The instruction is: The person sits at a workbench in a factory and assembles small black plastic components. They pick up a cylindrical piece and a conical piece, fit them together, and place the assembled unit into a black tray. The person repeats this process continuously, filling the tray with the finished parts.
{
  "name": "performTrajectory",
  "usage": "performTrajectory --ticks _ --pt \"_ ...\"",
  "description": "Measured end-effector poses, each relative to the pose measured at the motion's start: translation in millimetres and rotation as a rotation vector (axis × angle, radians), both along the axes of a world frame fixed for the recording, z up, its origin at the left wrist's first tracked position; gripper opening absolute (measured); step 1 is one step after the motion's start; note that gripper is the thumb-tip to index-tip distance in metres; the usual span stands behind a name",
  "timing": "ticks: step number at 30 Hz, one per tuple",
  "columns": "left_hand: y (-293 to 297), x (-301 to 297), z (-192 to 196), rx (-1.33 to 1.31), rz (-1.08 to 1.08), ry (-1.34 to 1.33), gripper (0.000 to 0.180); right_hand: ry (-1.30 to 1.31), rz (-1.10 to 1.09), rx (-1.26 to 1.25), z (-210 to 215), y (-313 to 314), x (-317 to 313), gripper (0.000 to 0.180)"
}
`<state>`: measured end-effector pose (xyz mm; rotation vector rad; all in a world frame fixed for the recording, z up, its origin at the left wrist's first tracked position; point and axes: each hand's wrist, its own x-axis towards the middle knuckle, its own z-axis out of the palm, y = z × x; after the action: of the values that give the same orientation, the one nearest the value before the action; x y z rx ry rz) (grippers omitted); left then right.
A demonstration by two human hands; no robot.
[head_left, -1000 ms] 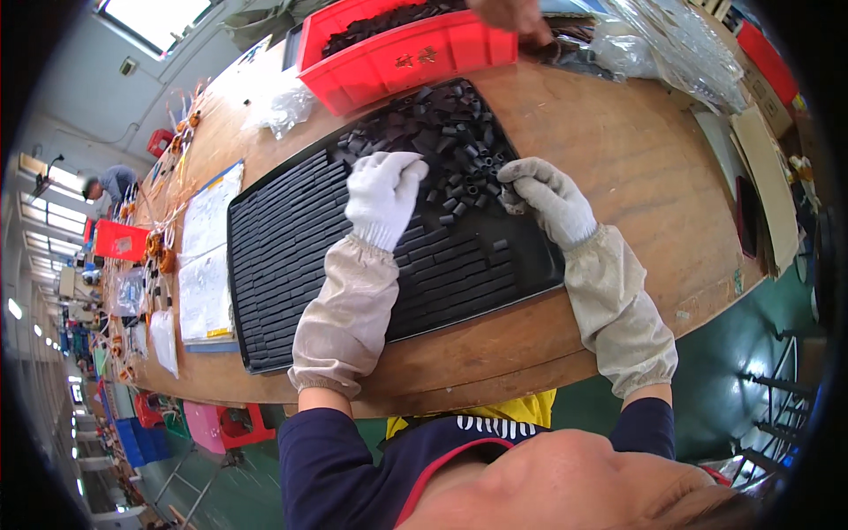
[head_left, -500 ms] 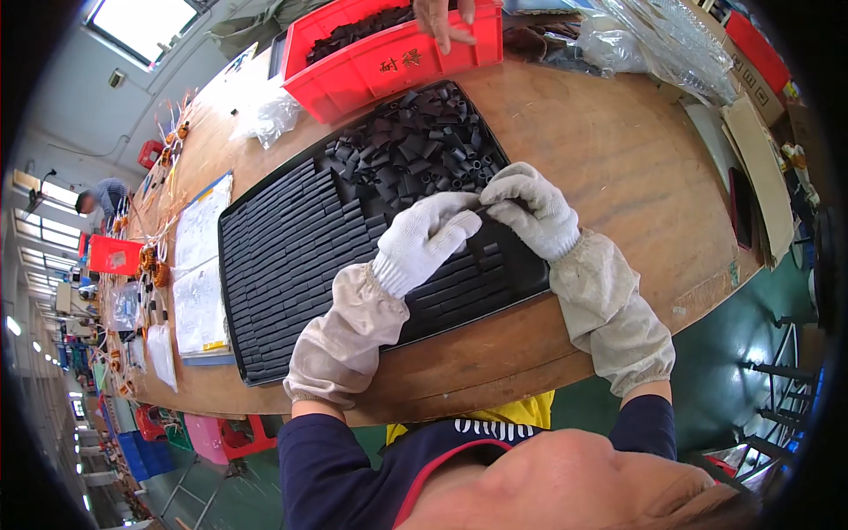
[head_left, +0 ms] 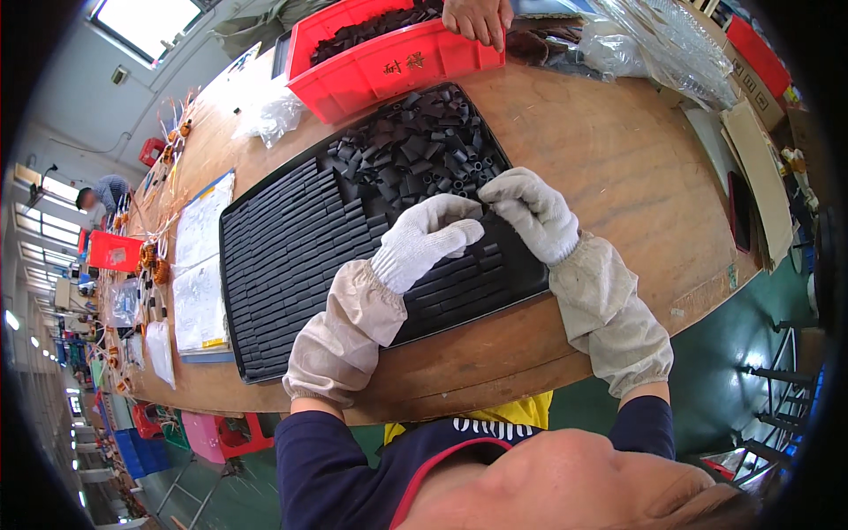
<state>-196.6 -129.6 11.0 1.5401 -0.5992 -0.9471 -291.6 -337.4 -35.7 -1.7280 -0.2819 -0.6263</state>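
Note:
A black tray (head_left: 521,281) lies before me on the wooden table. Neat rows of short black tubes (head_left: 291,256) fill its left and near parts, and a loose heap of such tubes (head_left: 411,146) covers its far right. My left hand (head_left: 428,237), in a white knit glove, hovers over the tray's right half with fingers curled toward the thumb. Beside it my right hand (head_left: 533,214), gloved alike, makes a pinch near the tray's right edge. Their fingertips almost meet. Whatever either pinch holds is too small or hidden to name.
Beyond the tray stands a red bin (head_left: 397,71) of black pieces, another person's bare hand (head_left: 478,19) on its rim. Papers on a clipboard (head_left: 201,265) lie left; a plastic bag (head_left: 269,113) sits at the far left. Clear plastic packaging (head_left: 654,44) and cardboard (head_left: 761,181) are at right.
The other person's hand has come down onto the bin's rim, and the bin has shifted slightly right. My fingertips have moved a little; both hands stay over the tray.

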Motion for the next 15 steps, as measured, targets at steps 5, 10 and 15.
performTrajectory --ticks 5,10,15 --pt "2.1 5.4 -9.5 -0.005 0.060 -0.189 0.031 0.209 0.066 0.225 -1.1 6.8 -6.0 0.026" --pt "-2.4 1.1 -3.5 0.108 0.064 -0.384 0.030 0.254 0.109 0.230 3.3 5.9 -6.0 0.026" --pt "0.4 4.1 -8.1 0.106 0.045 -0.426 0.032 0.247 0.034 0.238 2.7 9.7 -4.7 0.024"
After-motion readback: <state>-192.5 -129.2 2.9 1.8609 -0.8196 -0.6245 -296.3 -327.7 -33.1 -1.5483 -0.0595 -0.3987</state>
